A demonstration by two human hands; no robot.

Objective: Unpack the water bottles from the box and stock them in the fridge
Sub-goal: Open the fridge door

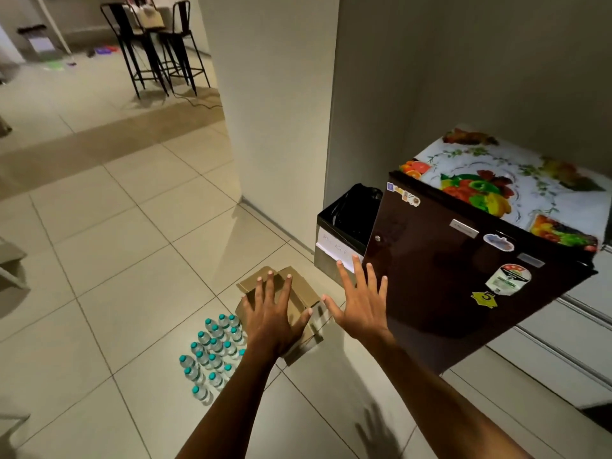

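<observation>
Several small clear water bottles (212, 354) with teal caps stand in a tight group on the tiled floor. Just right of them sits a brown cardboard box (299, 293) with its flaps folded. A dark brown mini fridge (440, 279) stands at the right, door closed, stickers on its front and a fruit-print cover on top. My left hand (273, 321) is spread flat in the air over the box, holding nothing. My right hand (362, 301) is spread too, fingers apart, between the box and the fridge door.
A bin (334, 240) lined with a black bag and labelled with white paper stands left of the fridge against the wall. A wall corner (275, 127) rises behind the box. Black bar stools (159, 44) stand far back left. White drawers (563, 352) are at the right.
</observation>
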